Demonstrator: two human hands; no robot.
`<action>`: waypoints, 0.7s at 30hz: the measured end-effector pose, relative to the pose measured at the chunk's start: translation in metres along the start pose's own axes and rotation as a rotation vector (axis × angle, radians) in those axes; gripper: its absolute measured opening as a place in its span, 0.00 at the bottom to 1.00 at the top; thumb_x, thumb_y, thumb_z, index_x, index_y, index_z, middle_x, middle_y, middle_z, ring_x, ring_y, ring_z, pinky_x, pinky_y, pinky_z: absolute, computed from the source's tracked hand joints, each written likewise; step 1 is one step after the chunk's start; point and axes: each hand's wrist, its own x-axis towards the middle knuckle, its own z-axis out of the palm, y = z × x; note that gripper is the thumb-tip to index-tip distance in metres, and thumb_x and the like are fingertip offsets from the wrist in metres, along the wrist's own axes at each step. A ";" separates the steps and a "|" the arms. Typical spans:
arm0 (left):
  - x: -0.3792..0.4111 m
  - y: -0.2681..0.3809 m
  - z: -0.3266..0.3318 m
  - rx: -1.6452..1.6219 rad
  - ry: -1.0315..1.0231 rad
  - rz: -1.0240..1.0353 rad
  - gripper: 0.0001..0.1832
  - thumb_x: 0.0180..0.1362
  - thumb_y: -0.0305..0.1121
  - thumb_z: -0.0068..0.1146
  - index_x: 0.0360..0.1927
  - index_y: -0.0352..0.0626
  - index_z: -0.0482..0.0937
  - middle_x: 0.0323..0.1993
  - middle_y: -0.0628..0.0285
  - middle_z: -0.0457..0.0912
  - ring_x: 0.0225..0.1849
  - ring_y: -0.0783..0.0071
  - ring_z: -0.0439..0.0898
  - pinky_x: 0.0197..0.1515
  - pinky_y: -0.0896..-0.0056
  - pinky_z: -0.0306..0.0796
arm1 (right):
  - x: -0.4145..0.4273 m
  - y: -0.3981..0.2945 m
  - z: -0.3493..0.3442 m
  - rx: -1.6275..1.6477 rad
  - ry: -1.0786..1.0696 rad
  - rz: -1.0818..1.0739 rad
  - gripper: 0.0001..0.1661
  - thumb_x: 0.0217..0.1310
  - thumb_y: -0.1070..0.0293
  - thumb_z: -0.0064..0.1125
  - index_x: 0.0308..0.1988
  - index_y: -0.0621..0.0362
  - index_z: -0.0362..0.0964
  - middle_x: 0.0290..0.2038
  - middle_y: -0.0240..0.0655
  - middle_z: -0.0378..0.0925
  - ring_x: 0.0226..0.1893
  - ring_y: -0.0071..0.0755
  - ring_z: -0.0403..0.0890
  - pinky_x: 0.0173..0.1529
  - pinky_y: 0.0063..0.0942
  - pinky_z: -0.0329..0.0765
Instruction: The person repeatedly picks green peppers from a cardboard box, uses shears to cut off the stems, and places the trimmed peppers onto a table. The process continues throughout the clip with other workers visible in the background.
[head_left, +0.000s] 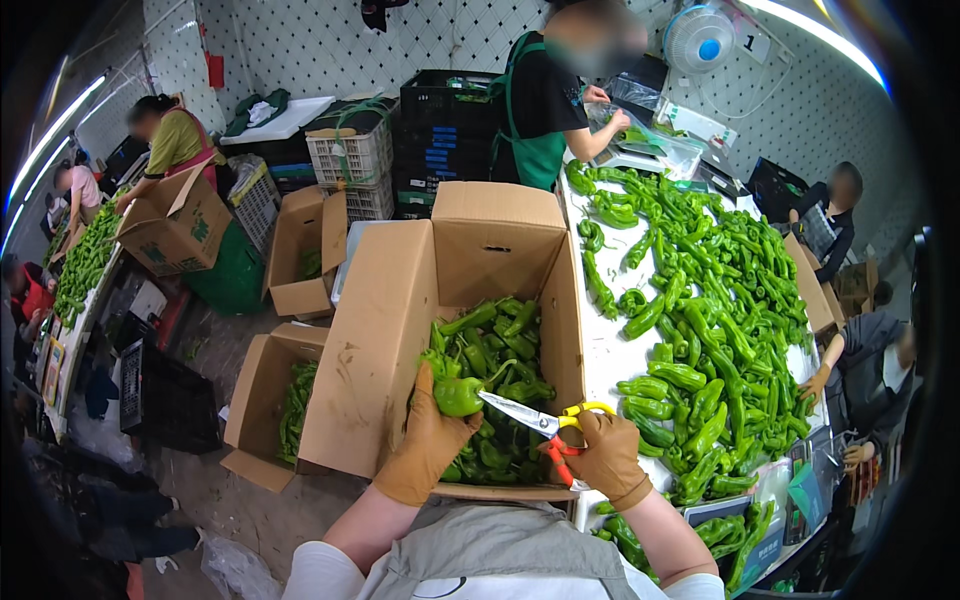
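Note:
My left hand (431, 442), in a brown glove, grips a green pepper (458, 397) over the open cardboard box (499, 259). In my gloved right hand (611, 454) is a pair of scissors (529, 417) with one yellow and one red handle. The scissor tips meet or nearly meet the pepper near its stem; whether they touch is not clear. Inside the box, below both hands, lie many green peppers (510, 337). On the white table at the right a large heap of long green peppers (720, 322) is spread.
Two smaller cardboard boxes (247, 397) with peppers stand on the floor at the left, near a black crate (169, 397). A co-worker in a green apron (536, 150) stands beyond the box. Another co-worker's gloved hand (814, 385) rests at the table's right edge.

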 end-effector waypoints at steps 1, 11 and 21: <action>0.001 -0.001 0.001 -0.035 0.022 -0.034 0.26 0.54 0.61 0.54 0.39 0.49 0.74 0.30 0.63 0.77 0.28 0.65 0.74 0.28 0.64 0.71 | -0.002 0.000 0.001 -0.009 -0.005 0.006 0.33 0.38 0.40 0.70 0.33 0.57 0.72 0.17 0.35 0.72 0.18 0.42 0.75 0.22 0.34 0.71; 0.001 -0.008 0.002 -0.068 -0.068 -0.197 0.31 0.53 0.64 0.51 0.36 0.43 0.75 0.26 0.59 0.76 0.24 0.59 0.73 0.28 0.62 0.71 | 0.004 -0.020 0.010 1.161 -0.168 0.585 0.13 0.54 0.65 0.64 0.26 0.60 0.69 0.18 0.31 0.70 0.19 0.21 0.66 0.24 0.21 0.65; -0.001 0.010 -0.014 -0.262 -0.216 -0.237 0.24 0.52 0.57 0.59 0.37 0.46 0.75 0.33 0.65 0.78 0.32 0.67 0.76 0.33 0.64 0.74 | 0.020 -0.038 0.013 1.362 -0.186 0.627 0.16 0.64 0.63 0.51 0.27 0.63 0.70 0.21 0.32 0.74 0.21 0.23 0.73 0.28 0.19 0.70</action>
